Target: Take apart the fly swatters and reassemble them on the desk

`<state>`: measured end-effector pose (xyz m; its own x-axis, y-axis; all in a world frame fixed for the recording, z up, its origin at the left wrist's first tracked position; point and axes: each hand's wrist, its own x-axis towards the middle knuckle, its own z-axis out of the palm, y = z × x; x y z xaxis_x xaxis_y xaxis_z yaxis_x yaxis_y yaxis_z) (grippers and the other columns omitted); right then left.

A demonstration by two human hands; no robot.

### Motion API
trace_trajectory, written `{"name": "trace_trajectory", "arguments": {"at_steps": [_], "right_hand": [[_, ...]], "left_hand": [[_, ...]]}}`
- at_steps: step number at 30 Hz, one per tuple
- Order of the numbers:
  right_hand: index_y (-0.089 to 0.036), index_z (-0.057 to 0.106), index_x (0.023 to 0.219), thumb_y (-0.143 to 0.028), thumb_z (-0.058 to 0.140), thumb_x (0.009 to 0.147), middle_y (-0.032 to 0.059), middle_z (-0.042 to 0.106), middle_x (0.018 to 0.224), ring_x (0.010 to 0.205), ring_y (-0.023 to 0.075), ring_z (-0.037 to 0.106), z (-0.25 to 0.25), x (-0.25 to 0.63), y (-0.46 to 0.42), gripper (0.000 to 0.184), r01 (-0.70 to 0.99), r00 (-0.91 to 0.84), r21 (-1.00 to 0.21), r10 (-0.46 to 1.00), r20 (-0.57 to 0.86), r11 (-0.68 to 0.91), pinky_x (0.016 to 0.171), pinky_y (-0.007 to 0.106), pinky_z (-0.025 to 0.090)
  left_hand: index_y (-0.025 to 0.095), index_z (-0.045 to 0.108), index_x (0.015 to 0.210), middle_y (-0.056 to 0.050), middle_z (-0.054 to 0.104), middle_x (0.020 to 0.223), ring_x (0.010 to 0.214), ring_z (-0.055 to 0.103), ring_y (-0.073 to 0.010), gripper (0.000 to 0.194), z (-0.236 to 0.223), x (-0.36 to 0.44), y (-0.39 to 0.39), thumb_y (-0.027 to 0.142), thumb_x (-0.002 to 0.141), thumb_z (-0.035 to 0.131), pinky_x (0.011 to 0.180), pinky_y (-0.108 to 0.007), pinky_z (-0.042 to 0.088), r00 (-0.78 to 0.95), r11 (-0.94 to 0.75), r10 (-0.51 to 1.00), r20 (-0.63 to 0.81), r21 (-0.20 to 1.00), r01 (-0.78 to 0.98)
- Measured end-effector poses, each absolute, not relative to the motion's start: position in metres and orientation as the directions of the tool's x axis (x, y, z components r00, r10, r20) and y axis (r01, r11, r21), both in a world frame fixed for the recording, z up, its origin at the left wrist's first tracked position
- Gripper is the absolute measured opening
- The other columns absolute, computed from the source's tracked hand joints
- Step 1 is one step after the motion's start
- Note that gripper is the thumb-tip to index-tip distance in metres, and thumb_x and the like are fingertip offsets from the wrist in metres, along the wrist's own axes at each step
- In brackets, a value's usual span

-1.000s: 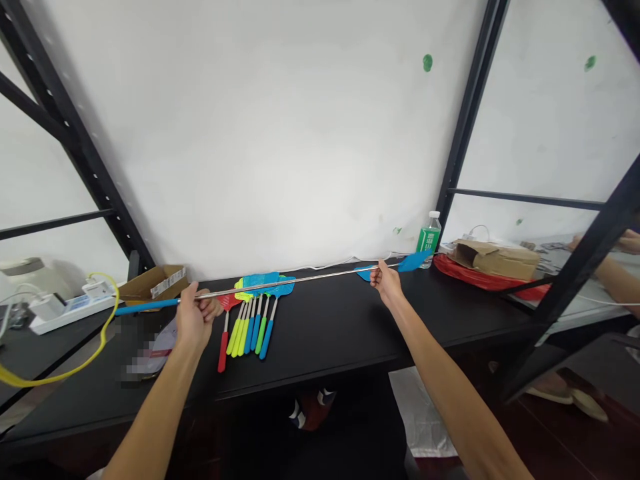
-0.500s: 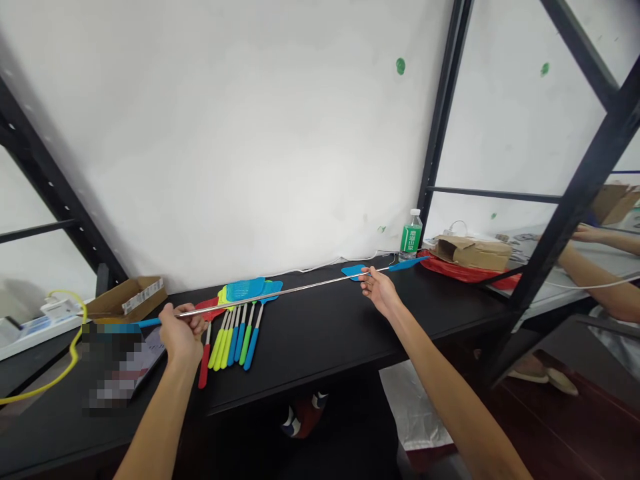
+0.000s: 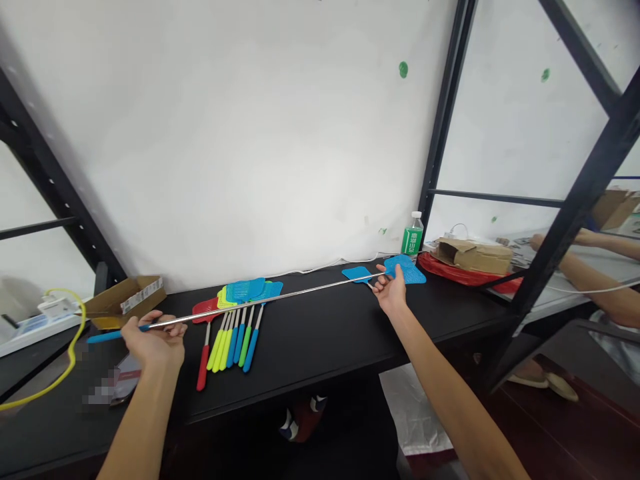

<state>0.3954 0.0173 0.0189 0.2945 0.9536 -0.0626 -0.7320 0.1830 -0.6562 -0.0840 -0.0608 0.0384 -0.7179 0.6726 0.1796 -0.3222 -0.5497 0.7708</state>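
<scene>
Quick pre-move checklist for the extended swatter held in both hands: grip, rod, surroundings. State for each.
1. Left hand closed on the rod near the blue handle: ok.
2. Right hand pinching the rod just below the blue swatter head: ok.
3. Metal rod stretched out straight between the hands, no visible bend: ok.
4. Rod clear of the pile of swatters lying under it: cannot tell, they overlap in view.
5. Swatter head clear of the green-label bottle: ok, but close.
6. Second blue head lying beside the right hand, contact: cannot tell.
</scene>
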Motion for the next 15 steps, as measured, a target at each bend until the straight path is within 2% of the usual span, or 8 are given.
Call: {"name": "trace_trajectory", "arguments": {"at_steps": [3, 7, 15], "right_hand": [[-0.017, 0.066, 0.089, -0.054, 0.037, 0.095, -0.0070, 0.036, 0.049, 0.039, 0.0073, 0.031, 0.017, 0.405, 0.020, 0.047, -0.715, 0.351, -0.661, 0.934, -0.061, 0.226, 0.039, 0.023, 0.029], [-0.017, 0.065, 0.084, -0.053, 0.035, 0.096, -0.0068, 0.036, 0.049, 0.039, 0.0065, 0.031, 0.018, 0.411, 0.029, 0.049, -0.682, 0.416, -0.672, 0.909, -0.031, 0.289, 0.040, 0.022, 0.029], [-0.017, 0.064, 0.073, -0.060, 0.040, 0.090, -0.0072, 0.034, 0.042, 0.037, 0.0077, 0.030, 0.017, 0.410, 0.048, 0.052, -0.506, 0.615, -0.748, 0.788, 0.037, 0.430, 0.039, 0.022, 0.029]], "left_hand": [[0.021, 0.041, 0.063, 0.006, 0.029, 0.044, 0.037, 0.025, -0.0107, 0.032, 0.035, -0.090, -0.061, 0.040, 0.087, 0.032, 0.041, -0.025, 0.026, -0.749, -0.587, 0.633, 0.195, 0.752, -0.300], [0.021, 0.040, 0.058, 0.004, 0.033, 0.040, 0.034, 0.026, -0.0108, 0.033, 0.029, -0.084, -0.063, 0.038, 0.086, 0.033, 0.040, -0.026, 0.025, -0.713, -0.563, 0.671, 0.203, 0.766, -0.311], [0.022, 0.034, 0.052, 0.004, 0.028, 0.033, 0.029, 0.024, -0.0106, 0.034, 0.022, -0.072, -0.064, 0.039, 0.082, 0.036, 0.038, -0.027, 0.021, -0.725, -0.515, 0.655, 0.212, 0.828, -0.222]]}}
